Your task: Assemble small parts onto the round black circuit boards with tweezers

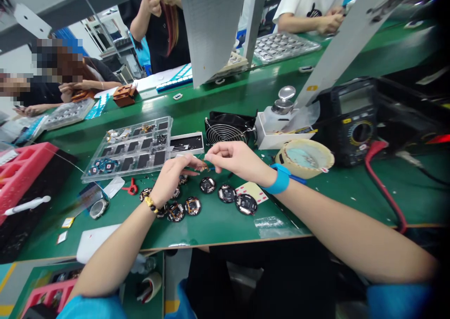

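Note:
My left hand point(173, 174), with a beaded bracelet at the wrist, pinches a small gold-coloured part point(204, 168) at its fingertips. Close against it is my right hand point(230, 159), wearing a blue wrist strap point(280, 180); its fingers are closed, and what they hold is too small to make out. Below the hands, several round black assemblies with small electronic parts lie on the green mat, among them one nearest the fingers point(207, 185), one in the middle point(193, 206) and one at the right point(246, 204). A yellowish card with red arrows point(252, 192) lies partly beneath the right ones.
A clear compartment tray point(128, 170) of parts stands behind my left hand. Beyond my hands is a black fan point(225, 130). To the right are a pump bottle point(281, 112), a round yellowish tub point(325, 162) and a multimeter point(355, 122). Co-workers sit across the bench.

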Tool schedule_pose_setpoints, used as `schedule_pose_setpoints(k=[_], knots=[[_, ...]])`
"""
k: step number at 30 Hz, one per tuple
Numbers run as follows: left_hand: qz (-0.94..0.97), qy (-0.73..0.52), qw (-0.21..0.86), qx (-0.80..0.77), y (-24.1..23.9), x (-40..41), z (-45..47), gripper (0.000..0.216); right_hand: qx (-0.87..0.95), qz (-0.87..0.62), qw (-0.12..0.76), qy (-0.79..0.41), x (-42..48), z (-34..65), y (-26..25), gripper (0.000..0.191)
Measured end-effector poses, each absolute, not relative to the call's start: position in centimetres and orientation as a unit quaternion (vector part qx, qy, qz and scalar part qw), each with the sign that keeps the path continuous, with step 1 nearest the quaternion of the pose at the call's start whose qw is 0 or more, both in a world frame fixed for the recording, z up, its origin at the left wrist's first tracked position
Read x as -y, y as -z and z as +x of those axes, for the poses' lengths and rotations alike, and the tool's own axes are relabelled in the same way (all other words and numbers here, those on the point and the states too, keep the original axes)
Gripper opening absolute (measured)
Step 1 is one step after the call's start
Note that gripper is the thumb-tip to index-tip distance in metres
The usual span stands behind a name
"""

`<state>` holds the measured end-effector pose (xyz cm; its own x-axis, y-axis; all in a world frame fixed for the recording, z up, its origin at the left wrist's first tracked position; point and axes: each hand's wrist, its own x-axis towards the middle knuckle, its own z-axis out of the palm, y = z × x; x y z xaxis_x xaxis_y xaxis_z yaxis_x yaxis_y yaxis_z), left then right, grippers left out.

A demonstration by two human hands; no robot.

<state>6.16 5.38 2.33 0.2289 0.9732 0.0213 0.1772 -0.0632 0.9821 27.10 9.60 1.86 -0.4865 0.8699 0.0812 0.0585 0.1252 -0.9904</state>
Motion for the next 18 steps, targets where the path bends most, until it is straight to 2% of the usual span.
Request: schedule_pose_setpoints(k=[7,18], knots=[[0.664,-0.375,0.423,-0.489,-2.38,-5.4,6.19,0.024,0.657,-0.348,0.364,-0.561,-9.78,27.13,-1.86,0.026],[0.639,-0.406,0.403,-0.513,-2.11,-5.93,5.88,0.023,0.672,-0.336,0.358,-0.555,-9.58,27.1,-1.35,0.028]])
